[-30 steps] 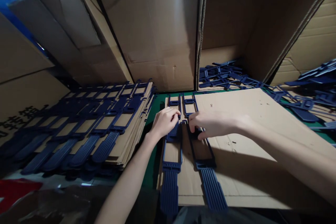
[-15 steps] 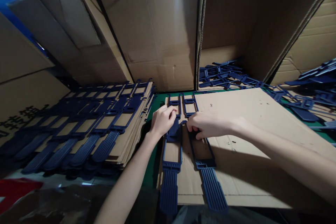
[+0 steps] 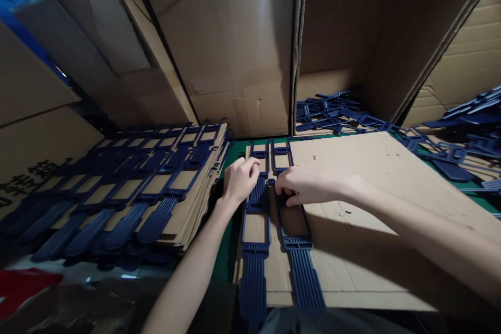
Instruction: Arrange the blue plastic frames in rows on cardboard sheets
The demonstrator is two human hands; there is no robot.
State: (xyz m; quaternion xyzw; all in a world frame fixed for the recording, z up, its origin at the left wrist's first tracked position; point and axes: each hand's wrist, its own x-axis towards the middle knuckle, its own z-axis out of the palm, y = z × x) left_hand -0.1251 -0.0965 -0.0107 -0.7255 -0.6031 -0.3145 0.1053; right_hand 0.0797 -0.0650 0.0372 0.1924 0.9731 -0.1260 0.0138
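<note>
A flat cardboard sheet (image 3: pixel 376 209) lies in front of me with two long dark blue plastic strips on its left part. My left hand (image 3: pixel 239 180) rests with curled fingers on the top of the left strip (image 3: pixel 254 250) at the sheet's left edge. My right hand (image 3: pixel 303 185) pinches the upper end of the right strip (image 3: pixel 299 266), fingers closed on it. Both strips run towards me, and their ribbed ends hang over the sheet's near edge.
A stack of cardboard sheets with several blue strips fitted on it (image 3: pixel 129 193) lies at the left. Loose blue strips (image 3: pixel 332 112) are piled at the back right and far right (image 3: pixel 465 141). Tall cardboard boxes (image 3: pixel 235 47) stand behind. A green mat (image 3: pixel 235 151) shows beneath.
The right strip has swung from slanted to nearly parallel with the left one, its near end moving left. My right hand shifted slightly left and away; the left hand barely moved.
</note>
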